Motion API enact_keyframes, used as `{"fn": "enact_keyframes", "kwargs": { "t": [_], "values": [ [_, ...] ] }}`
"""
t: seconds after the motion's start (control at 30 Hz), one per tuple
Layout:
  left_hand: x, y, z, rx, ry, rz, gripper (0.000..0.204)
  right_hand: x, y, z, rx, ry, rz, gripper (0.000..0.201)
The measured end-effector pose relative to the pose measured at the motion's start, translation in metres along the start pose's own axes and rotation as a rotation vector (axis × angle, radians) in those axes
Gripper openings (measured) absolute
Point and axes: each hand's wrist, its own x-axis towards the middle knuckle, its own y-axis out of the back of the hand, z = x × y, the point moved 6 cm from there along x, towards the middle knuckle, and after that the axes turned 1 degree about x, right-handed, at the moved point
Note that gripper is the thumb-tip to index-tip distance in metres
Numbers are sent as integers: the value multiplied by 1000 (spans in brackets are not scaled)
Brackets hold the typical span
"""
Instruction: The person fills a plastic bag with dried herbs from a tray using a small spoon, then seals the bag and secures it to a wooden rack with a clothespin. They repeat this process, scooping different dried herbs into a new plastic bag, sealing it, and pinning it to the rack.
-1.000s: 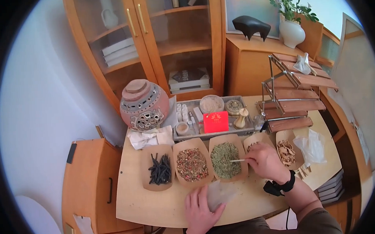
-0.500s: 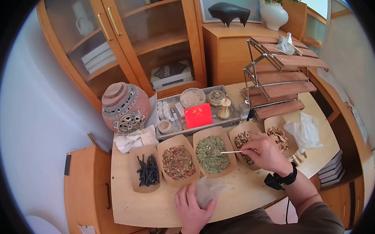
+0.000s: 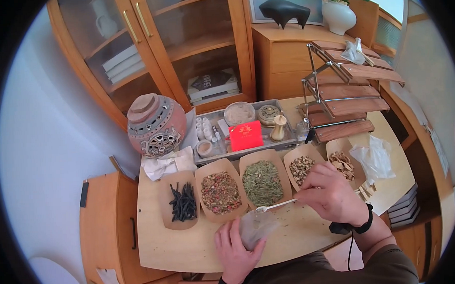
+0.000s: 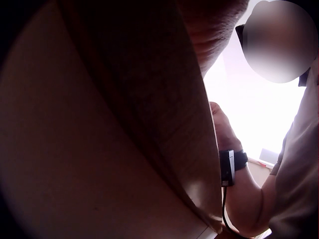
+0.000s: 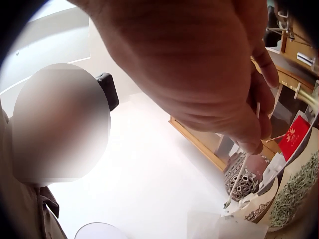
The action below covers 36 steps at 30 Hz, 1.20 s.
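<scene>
In the head view my right hand point(image 3: 333, 194) pinches a thin pale spoon point(image 3: 277, 206), its small bowl over the mouth of a translucent bag point(image 3: 256, 229). My left hand point(image 3: 236, 252) holds that bag between thumb and fingers near the table's front edge. Behind them stand paper trays: dark pods point(image 3: 183, 201), a reddish mix point(image 3: 221, 193), green dried herb point(image 3: 262, 184), brown bits point(image 3: 301, 169) and pale chips point(image 3: 342, 164). The right wrist view shows the spoon point(image 5: 238, 181) angled down from the fingertips of my right hand point(image 5: 189, 64).
A grey tray point(image 3: 218, 156) with small bottles and a red card point(image 3: 246, 136) lies behind the paper trays. A pierced clay pot point(image 3: 157, 125) stands left, a folding wooden rack point(image 3: 348, 91) right, and a clear plastic bag point(image 3: 373, 159) at the right edge.
The spoon has moved from the green herb toward the front, over the translucent bag. My left hand holds the bag more raised and opened. The camera view has shifted.
</scene>
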Motion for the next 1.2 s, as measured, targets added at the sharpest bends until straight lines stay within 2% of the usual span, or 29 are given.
{"fn": "enact_keyframes", "kwargs": {
  "t": [0.13, 0.3, 0.53, 0.63, 0.7, 0.8, 0.93, 1.0, 1.13, 1.2],
  "values": [
    [0, -1, -1, -10, -2, 9, 81, 1, 0, 1, 39, -12, -3, 17],
    [1, -2, -2, -11, 5, 0, 81, 2, -7, -9, 30, 83, -88, 17],
    [1, -1, -2, -12, 5, 1, 81, 5, -4, -13, -14, 124, -37, 14],
    [1, -1, -2, -10, 10, 9, 81, 3, -4, -2, 11, 75, -42, 14],
    [1, 1, -1, -9, 2, 13, 81, 1, 4, 12, -109, -72, 64, 14],
    [2, 1, 0, -18, -5, 12, 80, -2, 0, 23, -220, -113, 14, 10],
    [1, 2, -1, -33, -10, 4, 80, -2, -13, 24, -317, -99, -62, 5],
    [1, 0, -3, -127, -8, -30, 81, 2, -24, 19, -342, -74, -86, 3],
    [3, -2, -6, -275, 1, -52, 82, 10, -50, 21, -277, -47, -83, 4],
    [3, -4, -10, -343, 28, -60, 83, 13, -54, 21, -231, -89, -45, 3]
  ]
}}
